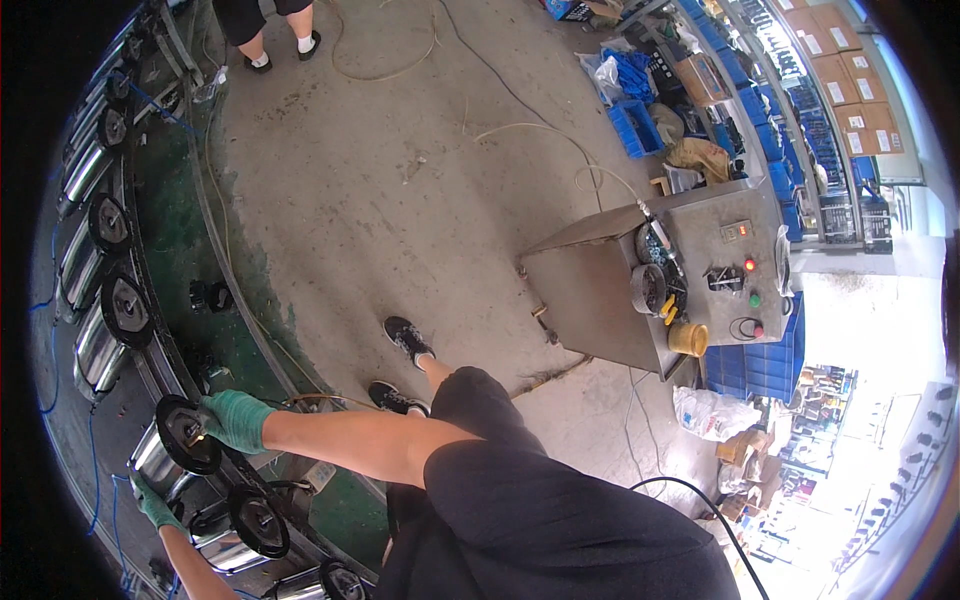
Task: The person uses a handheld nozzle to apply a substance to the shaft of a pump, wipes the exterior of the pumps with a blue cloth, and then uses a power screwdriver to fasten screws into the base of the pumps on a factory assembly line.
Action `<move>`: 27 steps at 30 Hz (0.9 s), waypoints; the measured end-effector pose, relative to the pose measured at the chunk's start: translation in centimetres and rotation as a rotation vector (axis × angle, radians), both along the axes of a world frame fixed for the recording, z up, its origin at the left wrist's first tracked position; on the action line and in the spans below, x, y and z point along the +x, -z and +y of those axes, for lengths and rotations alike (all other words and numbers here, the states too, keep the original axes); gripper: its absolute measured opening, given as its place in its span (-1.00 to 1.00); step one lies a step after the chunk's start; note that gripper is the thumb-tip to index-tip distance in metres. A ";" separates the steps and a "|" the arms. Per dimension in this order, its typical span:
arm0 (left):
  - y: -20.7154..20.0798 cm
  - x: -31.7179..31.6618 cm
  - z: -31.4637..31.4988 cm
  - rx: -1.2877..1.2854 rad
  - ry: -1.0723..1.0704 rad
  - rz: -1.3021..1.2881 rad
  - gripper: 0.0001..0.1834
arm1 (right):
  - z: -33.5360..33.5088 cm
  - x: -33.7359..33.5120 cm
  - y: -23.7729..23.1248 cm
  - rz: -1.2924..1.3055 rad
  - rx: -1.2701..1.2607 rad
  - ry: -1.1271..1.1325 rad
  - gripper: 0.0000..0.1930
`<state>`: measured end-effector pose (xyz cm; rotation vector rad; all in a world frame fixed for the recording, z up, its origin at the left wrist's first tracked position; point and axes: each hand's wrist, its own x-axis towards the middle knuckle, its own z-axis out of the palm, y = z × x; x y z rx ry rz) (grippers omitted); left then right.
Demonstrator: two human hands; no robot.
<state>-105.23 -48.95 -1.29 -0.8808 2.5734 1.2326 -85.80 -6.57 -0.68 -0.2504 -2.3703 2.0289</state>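
A shiny steel cylinder with a black round end piece lies on the line at the left. My right hand, in a green glove, is at the face of that end piece, its fingers closed near a small brass-coloured part at the centre. What the fingers hold is hidden. Lower down, my left hand, also in a green glove, grips the side of the cylinder's steel body. Beside it lies another steel cylinder with a black end piece.
More steel cylinders lie in a row along the metal rail. Blue hoses run behind them. At right stands a metal cabinet with buttons and a yellow cup. Another person's legs show at the top. Hoses cross the floor.
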 end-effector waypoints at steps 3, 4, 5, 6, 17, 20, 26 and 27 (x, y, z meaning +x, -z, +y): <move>-0.1 0.1 0.3 -0.045 -0.006 -0.009 -0.08 | 0.5 0.2 -0.7 0.003 -0.031 0.001 -0.73; -0.3 0.4 1.5 -0.055 -0.002 -0.014 -0.06 | 0.8 0.3 -0.6 -0.005 -0.029 0.006 -0.73; -0.6 0.7 2.8 -0.031 0.031 -0.002 -0.05 | 1.1 0.4 -0.5 -0.013 -0.027 0.010 -0.74; -1.7 1.5 4.5 -0.011 0.058 0.014 -0.04 | 1.1 0.5 -0.5 -0.017 -0.028 0.010 -0.74; 0.4 -0.4 -0.2 0.010 -0.006 -0.022 0.00 | -0.6 -0.2 0.9 0.015 -0.047 0.033 -0.76; 0.4 -0.2 1.4 -0.002 -0.017 -0.061 0.00 | -0.2 0.0 1.2 -0.005 -0.030 0.039 -0.75; 0.1 -0.1 -0.4 -0.010 -0.002 -0.019 -0.01 | -0.8 -0.3 0.6 0.000 -0.011 0.006 -0.74; 0.0 0.4 2.1 0.007 0.010 -0.037 -0.01 | -0.3 -0.1 1.0 -0.014 -0.001 0.017 -0.73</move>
